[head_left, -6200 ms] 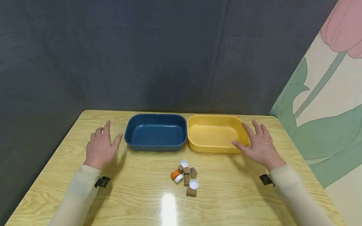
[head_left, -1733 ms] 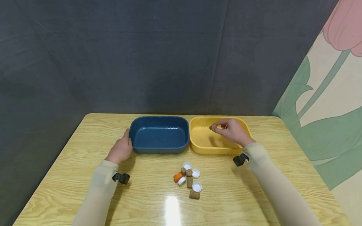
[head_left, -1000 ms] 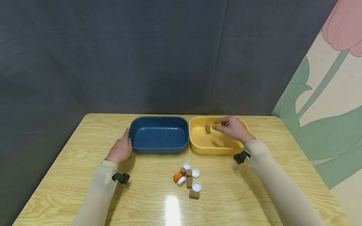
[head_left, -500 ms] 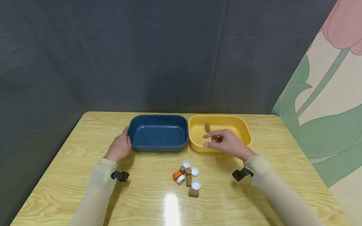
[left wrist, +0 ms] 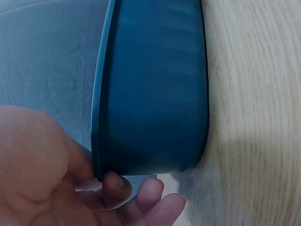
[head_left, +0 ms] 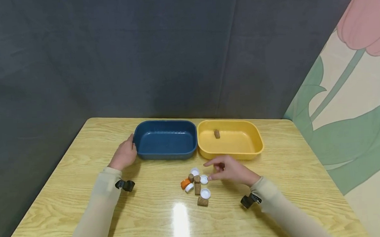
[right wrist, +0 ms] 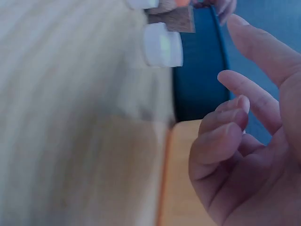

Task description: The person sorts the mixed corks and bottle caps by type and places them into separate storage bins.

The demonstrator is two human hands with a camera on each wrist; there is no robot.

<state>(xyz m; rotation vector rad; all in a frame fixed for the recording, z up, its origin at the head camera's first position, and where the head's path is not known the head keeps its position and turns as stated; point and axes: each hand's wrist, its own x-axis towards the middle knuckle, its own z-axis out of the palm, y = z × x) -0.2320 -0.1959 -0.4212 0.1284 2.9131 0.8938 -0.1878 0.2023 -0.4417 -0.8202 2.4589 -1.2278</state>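
My left hand (head_left: 124,155) holds the rim at the left end of the blue bin (head_left: 167,156); in the left wrist view, fingers (left wrist: 116,187) curl at that rim. My right hand (head_left: 231,170) hovers just right of a small pile, thumb and index finger apart, nothing between them. Brown corks (head_left: 197,189), white bottle caps (head_left: 205,193) and an orange cap (head_left: 185,183) make up this pile on the table. One cork (head_left: 217,134) lies inside the yellow bin (head_left: 231,155). The right wrist view shows a white cap (right wrist: 162,45) beyond the fingertips.
Both bins stand side by side near the back of the wooden table (head_left: 143,216). A dark cloth (head_left: 155,56) hangs behind it, and a wall with a painted tulip (head_left: 361,29) is at the right.
My right hand has let go of a cork in the yellow bin, then moved back toward me and left to the pile. Earlier, my left hand came to the blue bin's rim and stayed.
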